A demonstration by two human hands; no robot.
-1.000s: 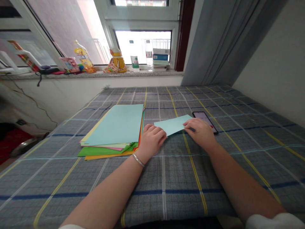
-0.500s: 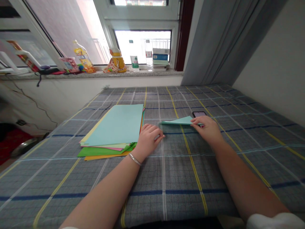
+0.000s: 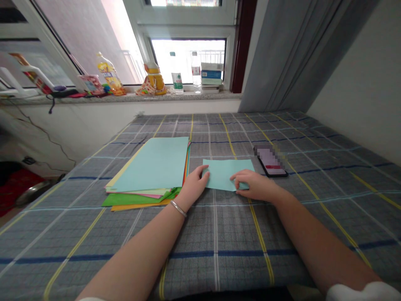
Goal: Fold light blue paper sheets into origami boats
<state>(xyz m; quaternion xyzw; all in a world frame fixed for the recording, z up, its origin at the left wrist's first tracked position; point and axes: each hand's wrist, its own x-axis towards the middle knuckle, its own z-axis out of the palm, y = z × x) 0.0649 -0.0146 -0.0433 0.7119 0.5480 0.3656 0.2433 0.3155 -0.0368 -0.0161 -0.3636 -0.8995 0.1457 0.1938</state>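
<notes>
A folded light blue paper (image 3: 224, 172) lies flat on the grey checked cloth (image 3: 219, 234) in front of me. My left hand (image 3: 193, 188), with a silver bangle on its wrist, rests at the paper's left edge, fingers stretched and touching it. My right hand (image 3: 254, 185) presses its fingertips down on the paper's near right corner. Neither hand grips the sheet. A stack of coloured paper sheets (image 3: 150, 171), light blue on top, lies just left of my left hand.
A phone (image 3: 271, 162) lies on the cloth just right of the folded paper. Bottles (image 3: 108, 77), a yellow jar (image 3: 153, 79) and boxes (image 3: 211, 75) stand on the windowsill at the back. A grey curtain (image 3: 294, 54) hangs at the right.
My right hand had lifted the paper and turned it over; now the paper lies flat again, nearer to me, with both hands on it. The phone is uncovered.
</notes>
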